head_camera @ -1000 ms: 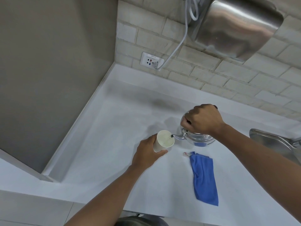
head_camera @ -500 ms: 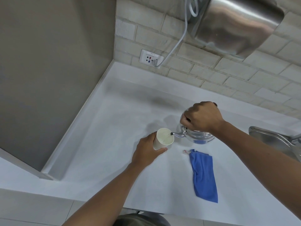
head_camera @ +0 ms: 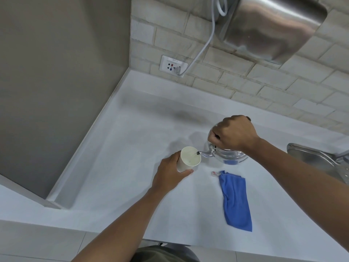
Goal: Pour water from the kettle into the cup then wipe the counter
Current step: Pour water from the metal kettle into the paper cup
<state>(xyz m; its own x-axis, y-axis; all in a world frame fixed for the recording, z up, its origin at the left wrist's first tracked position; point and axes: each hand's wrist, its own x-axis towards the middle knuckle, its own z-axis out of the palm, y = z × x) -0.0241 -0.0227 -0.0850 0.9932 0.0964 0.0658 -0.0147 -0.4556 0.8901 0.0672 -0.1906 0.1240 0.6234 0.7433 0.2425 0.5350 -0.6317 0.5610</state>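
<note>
Kettle (head_camera: pixel 227 155): small, shiny metal, tipped toward the cup (head_camera: pixel 188 158), mid-surface, right of the cup. Spout tip sits just over the cup's rim on its right side; a thin stream looks to run from the spout into the cup, though it's faint. Can't tell if the kettle base touches the surface (head_camera: pixel 132 148) or is lifted slightly.

Cup: white, open top, leaning a little, liquid visible inside. Sits left of the kettle, about centre of the white surface.

Right hand (head_camera: pixel 235 134): fist closed around the kettle's top handle, knuckles up, covering the lid area. Left hand (head_camera: pixel 169 174): fingers wrapped round the lower left side of the cup, thumb tip showing at the cup's near side.

Blue cloth (head_camera: pixel 236 200): crumpled lengthwise, lying flat on the surface nearer the viewer than the kettle, to the right of the left hand, apart from both cup and kettle. Small white tag (head_camera: pixel 215 173) with red at its far corner.

Outward: surface ends in a raised lip against a grey wall (head_camera: pixel 56 72) on the left and a pale brick wall (head_camera: pixel 264 87) at the back. Wall socket (head_camera: pixel 172 66) on the brick near the corner, white cable (head_camera: pixel 205 46) plugged in and running up. Brushed-steel unit (head_camera: pixel 272 25) mounted on the brick, upper right. Metal object (head_camera: pixel 311 157) at the right edge, partly cut off; can't tell what it is.
</note>
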